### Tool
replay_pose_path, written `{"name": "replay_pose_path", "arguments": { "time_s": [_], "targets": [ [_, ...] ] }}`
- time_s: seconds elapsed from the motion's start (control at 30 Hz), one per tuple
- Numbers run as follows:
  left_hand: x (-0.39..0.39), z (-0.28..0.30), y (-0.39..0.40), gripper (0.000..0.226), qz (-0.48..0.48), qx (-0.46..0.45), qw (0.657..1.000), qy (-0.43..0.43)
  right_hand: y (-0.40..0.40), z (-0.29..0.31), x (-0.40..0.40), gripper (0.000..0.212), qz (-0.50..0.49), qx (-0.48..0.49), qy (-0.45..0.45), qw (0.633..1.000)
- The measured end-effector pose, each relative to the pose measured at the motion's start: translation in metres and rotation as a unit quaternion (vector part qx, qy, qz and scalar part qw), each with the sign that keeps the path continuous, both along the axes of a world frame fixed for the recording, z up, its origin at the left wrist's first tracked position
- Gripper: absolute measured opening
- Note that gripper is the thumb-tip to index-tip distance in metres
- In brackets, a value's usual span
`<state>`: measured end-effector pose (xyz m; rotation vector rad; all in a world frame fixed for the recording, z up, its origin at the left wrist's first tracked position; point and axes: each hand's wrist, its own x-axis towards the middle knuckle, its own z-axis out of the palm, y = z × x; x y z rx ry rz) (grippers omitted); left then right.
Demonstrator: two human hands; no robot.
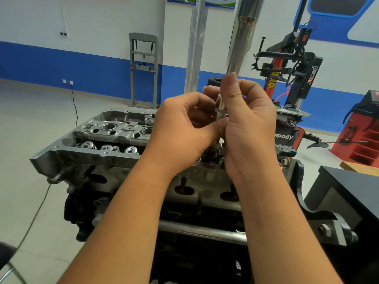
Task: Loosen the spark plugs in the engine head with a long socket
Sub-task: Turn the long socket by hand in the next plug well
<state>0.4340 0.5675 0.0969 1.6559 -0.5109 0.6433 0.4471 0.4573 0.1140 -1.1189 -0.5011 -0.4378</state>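
Both hands were raised together above the engine head (114, 138), meeting around a shiny metal socket (220, 108). The right hand (249, 121) curled round the socket from the right, its thumb laid upright along the near side and its fingers wrapped behind. The left hand (184, 128) came in from the left with its fingers bent; its thumb and fingertips pinched the lower end of the same socket, touching the right hand there. Neither hand was spread flat. Only a short stretch of the socket showed between the fingers, standing roughly upright, and its lower end was hidden behind the hands, so whether it sat in a plug well could not be told.

The engine head lay below the hands on a dark stand (320, 220), its open top showing round bores and valve springs (89, 144) on the left part. The part directly under the hands was covered by them. Behind stood a red and black tyre machine (291, 74), a grey metal frame (143, 68) against the blue-striped wall (61, 64), and a red cabinet (361, 138) far right.
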Motion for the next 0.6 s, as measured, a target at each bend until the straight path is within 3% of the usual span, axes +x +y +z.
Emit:
{"name": "replay_pose_path", "arguments": {
  "time_s": [0.13,0.33,0.5,0.6],
  "targets": [
    [-0.0036,0.0032,0.0046,0.021,-0.103,0.004,0.994,0.034,-0.0019,-0.0012,0.0029,0.029,0.006,-0.007,0.010,1.000],
    [0.0020,-0.0007,-0.0004,0.020,0.015,-0.005,1.000,0.002,-0.0013,-0.0009,0.0020,0.019,0.001,-0.005,0.003,1.000],
    [0.0004,0.0006,0.0034,0.029,-0.089,0.041,0.995,0.019,-0.0003,-0.0019,0.0041,0.028,-0.003,-0.015,0.000,1.000],
    [0.0010,0.0002,0.0009,0.034,-0.037,0.045,0.998,-0.005,-0.0010,-0.0014,0.0042,0.026,0.009,0.000,0.017,1.000]
  ]
}}
